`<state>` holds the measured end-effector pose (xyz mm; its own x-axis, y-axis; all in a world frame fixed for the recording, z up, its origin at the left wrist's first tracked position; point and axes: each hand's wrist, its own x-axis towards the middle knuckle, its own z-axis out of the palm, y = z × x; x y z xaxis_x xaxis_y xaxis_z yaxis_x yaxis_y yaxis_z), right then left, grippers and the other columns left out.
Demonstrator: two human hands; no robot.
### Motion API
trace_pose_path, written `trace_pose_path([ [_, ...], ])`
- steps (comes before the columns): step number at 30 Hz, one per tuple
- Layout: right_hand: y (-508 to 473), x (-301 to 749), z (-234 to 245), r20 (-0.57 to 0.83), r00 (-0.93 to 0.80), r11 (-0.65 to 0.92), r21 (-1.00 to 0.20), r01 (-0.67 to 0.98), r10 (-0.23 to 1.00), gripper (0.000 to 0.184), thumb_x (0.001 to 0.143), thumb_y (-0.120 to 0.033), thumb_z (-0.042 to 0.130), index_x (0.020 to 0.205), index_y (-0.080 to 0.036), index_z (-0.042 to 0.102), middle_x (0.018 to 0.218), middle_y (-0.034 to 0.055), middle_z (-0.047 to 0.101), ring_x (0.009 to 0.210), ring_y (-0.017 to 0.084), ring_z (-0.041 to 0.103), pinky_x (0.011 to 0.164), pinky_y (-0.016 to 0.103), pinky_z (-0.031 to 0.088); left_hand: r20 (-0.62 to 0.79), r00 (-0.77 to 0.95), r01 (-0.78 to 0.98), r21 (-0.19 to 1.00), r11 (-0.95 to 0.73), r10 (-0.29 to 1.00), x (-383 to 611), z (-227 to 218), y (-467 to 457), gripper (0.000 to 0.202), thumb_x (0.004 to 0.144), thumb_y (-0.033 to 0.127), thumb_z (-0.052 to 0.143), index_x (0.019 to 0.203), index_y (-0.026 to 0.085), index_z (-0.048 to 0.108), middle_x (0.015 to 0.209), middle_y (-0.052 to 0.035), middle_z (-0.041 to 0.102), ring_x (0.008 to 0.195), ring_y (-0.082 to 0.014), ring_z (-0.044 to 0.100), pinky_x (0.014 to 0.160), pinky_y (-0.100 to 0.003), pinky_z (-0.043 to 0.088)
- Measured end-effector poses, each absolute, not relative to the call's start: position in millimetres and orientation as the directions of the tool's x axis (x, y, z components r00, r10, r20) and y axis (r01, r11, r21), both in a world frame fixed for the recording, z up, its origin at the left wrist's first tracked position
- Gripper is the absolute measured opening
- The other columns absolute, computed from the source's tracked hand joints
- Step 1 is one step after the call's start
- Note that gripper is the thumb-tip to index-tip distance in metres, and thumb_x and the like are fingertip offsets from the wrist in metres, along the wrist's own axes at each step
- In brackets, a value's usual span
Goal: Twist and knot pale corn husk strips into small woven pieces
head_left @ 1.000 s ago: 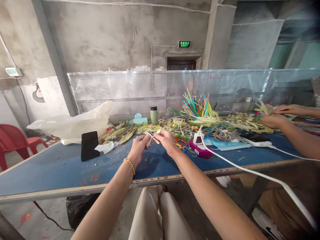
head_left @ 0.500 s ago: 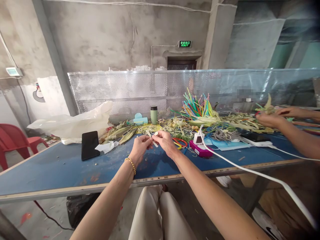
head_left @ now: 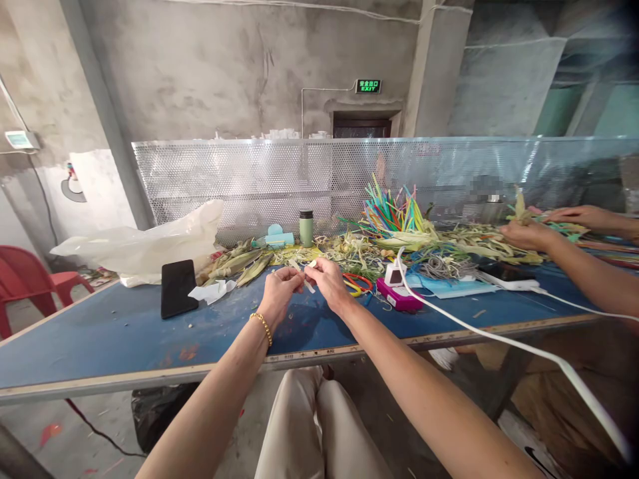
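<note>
Above the near middle of the blue table, my left hand (head_left: 279,293) and my right hand (head_left: 327,283) meet with fingertips pinched. Between them is a thin pale strip (head_left: 309,288) that looks like corn husk; its lower end pokes out below the fingers. Both hands are closed on this strip, and the fingers hide much of it. Behind them lie dried corn husks (head_left: 254,269) and a loose heap of shredded husk (head_left: 357,251). Red and yellow loops (head_left: 355,285) rest just right of my right hand.
Left on the table (head_left: 134,332) are a black tablet (head_left: 178,287), crumpled white paper (head_left: 212,292) and a plastic bag (head_left: 144,243). A green bottle (head_left: 306,228) stands behind. Rightward are a purple box (head_left: 399,296), a white cable (head_left: 479,327) and a co-worker's hands (head_left: 532,236) holding husk.
My hands stay pinched together on the strip, with only a small shift of the fingers. The co-worker's hands have moved slightly left. The whole view has shifted a little.
</note>
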<state>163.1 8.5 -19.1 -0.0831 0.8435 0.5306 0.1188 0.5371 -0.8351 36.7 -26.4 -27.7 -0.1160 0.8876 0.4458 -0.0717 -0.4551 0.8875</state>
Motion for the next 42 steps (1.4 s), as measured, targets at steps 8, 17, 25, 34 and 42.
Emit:
trace_pose_path([
  [8, 6, 170, -9, 0.305, -0.104, 0.292, -0.948, -0.126, 0.947, 0.018, 0.066, -0.027, 0.065, 0.055, -0.018, 0.053, 0.050, -0.0031, 0.052, 0.046, 0.010, 0.045, 0.046, 0.025, 0.035, 0.237, 0.001, -0.276, 0.934, -0.228, 0.971, 30, -24, -31, 0.033, 0.067, 0.045, 0.075, 0.077, 0.014, 0.070, 0.066, -0.0030, 0.063, 0.054, -0.0127, 0.057, 0.055, -0.026, 0.037],
  [17, 5, 173, -6, 0.128, -0.147, 0.084, -0.958, -0.273, 0.981, 0.015, 0.065, -0.021, 0.065, 0.056, -0.016, 0.054, 0.051, -0.0014, 0.054, 0.040, 0.007, 0.040, 0.039, 0.022, 0.030, 0.281, 0.022, -0.143, 0.951, -0.276, 0.959, 33, -24, -33, 0.025, 0.059, 0.030, 0.082, 0.076, 0.014, 0.076, 0.074, -0.0068, 0.068, 0.069, -0.0149, 0.058, 0.061, -0.026, 0.038],
  [25, 5, 171, -11, 0.172, -0.192, 0.129, -0.967, -0.220, 0.966, 0.024, 0.060, -0.026, 0.073, 0.057, -0.018, 0.051, 0.046, -0.0059, 0.046, 0.038, 0.005, 0.033, 0.037, 0.021, 0.021, 0.200, 0.097, -0.303, 0.939, -0.162, 0.975, 30, -24, -31, 0.029, 0.056, 0.032, 0.087, 0.071, 0.011, 0.072, 0.071, -0.0071, 0.066, 0.064, -0.0138, 0.058, 0.057, -0.026, 0.037],
  [34, 7, 170, -13, 0.217, -0.201, 0.174, -0.962, -0.212, 0.955, 0.025, 0.058, -0.026, 0.070, 0.051, -0.018, 0.047, 0.045, -0.0056, 0.045, 0.038, 0.005, 0.033, 0.038, 0.022, 0.019, 0.265, 0.123, -0.290, 0.931, -0.221, 0.956, 32, -26, -29, 0.026, 0.054, 0.028, 0.086, 0.059, 0.013, 0.065, 0.061, -0.0034, 0.060, 0.057, -0.0125, 0.055, 0.056, -0.026, 0.036],
  [42, 6, 172, -10, 0.160, -0.229, 0.095, -0.958, -0.269, 0.960, 0.025, 0.062, -0.024, 0.069, 0.053, -0.018, 0.047, 0.045, -0.0056, 0.043, 0.039, 0.005, 0.033, 0.039, 0.022, 0.021, 0.193, 0.159, -0.346, 0.930, -0.128, 0.968, 31, -22, -34, 0.019, 0.062, 0.024, 0.080, 0.072, 0.009, 0.072, 0.073, -0.0094, 0.068, 0.065, -0.0150, 0.062, 0.060, -0.026, 0.042],
])
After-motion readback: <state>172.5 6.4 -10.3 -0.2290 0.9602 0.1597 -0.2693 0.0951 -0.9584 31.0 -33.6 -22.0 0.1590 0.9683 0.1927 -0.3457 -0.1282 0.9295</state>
